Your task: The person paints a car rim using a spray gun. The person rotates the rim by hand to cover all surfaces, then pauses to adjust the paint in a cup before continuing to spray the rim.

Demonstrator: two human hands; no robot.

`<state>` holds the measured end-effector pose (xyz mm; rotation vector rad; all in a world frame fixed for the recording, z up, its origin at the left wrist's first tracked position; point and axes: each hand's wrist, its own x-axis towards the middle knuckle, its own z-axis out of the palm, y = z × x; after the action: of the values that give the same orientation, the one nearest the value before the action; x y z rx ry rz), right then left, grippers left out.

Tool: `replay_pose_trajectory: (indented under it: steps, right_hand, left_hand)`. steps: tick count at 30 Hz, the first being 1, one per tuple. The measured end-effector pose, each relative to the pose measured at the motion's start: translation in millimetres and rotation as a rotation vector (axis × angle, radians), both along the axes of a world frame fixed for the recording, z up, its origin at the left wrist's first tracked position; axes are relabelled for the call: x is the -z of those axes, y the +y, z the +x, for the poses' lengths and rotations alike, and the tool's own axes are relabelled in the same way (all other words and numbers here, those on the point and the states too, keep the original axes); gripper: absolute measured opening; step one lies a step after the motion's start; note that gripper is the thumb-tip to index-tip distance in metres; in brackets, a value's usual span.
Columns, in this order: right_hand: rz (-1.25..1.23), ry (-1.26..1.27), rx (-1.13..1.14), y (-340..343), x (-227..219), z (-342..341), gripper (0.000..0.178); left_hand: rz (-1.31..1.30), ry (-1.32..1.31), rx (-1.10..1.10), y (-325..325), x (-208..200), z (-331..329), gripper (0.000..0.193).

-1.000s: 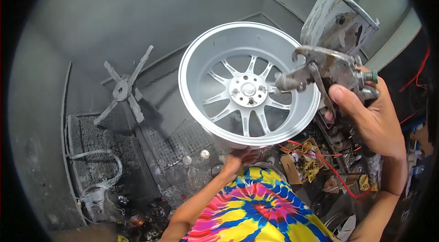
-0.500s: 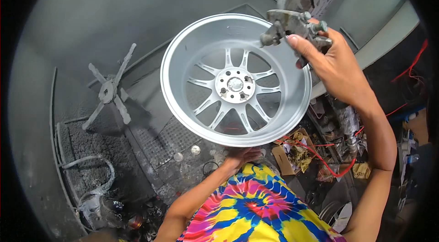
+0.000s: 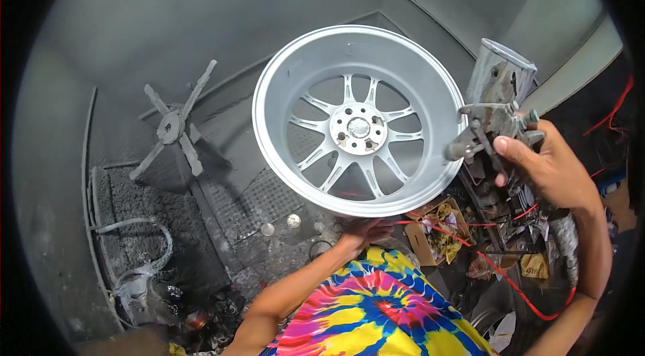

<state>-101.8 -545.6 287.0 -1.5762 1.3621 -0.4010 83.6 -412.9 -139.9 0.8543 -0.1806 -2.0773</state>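
Note:
A silver alloy wheel [image 3: 359,208] lies in front of me with its hollow back side facing up, its spokes and hub at the bottom of the barrel. At the wheel's right edge, my right hand [image 3: 554,164] is closed round a paint-stained spray gun [image 3: 494,124]. The gun's nozzle overlaps the rim in view and points left across the barrel. A smeared grey cup [image 3: 500,77] sits on top of the gun. Beneath the rim's near edge is my left hand [image 3: 366,227], with its fingers mostly hidden; I cannot tell whether they grip the wheel.
A grey-coated stand [image 3: 171,127] with several arms rises at left, above a rough dark mat [image 3: 144,242]. A red hose [image 3: 504,282] trails from below the gun across clutter at right. An open cardboard box [image 3: 430,242] holds crumpled scraps. Grey walls [image 3: 222,13] enclose the far side.
My right hand has brought the spray gun down and to the right, from above the far rim to the right edge. The wheel appears slightly farther right as the view shifts.

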Motion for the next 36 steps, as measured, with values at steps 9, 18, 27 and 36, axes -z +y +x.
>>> replay_pose_trajectory:
  steps: [9, 18, 27, 36]
  right_hand:
    - [-0.285, -0.407, 0.062, 0, 44, 31, 0.023]
    - [-0.504, -0.298, 0.272, 5, 60, -77, 0.030]
    - [-0.287, -0.327, 0.412, 75, 171, -193, 0.023]
    - [-0.109, -0.402, 0.301, 142, 252, -162, 0.030]
  left_hand:
    - [-0.006, -0.065, -0.103, -4, -10, -6, 0.052]
    - [-0.052, -0.193, -0.439, -7, -5, -44, 0.055]
    - [-0.127, -0.301, -0.704, -17, 14, -63, 0.055]
    - [-0.197, -0.663, -0.647, 38, 22, 119, 0.039]
